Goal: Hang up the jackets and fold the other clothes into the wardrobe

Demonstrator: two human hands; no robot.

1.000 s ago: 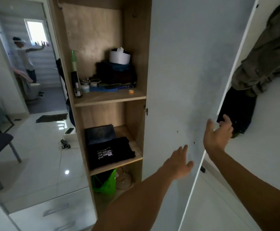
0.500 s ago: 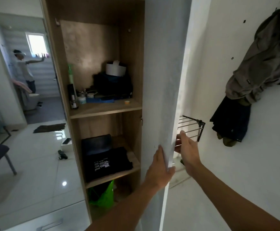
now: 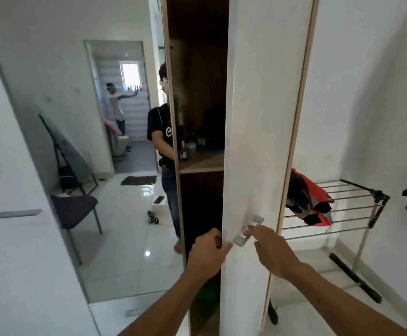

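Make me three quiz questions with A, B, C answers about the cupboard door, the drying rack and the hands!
1. Where is the rack?
A. right of the door
B. inside the wardrobe
C. on the chair

2. What bright colour shows on the garment lying on the rack?
A. yellow
B. red
C. purple

3. What is the right hand doing?
A. hanging loose
B. holding a bottle
C. pinching the handle

Answers: 1 A, the rack stands beyond the door's right edge. 2 B, red fabric shows among dark. 3 C, its fingers close on the handle, while the left hand grips the door's edge.
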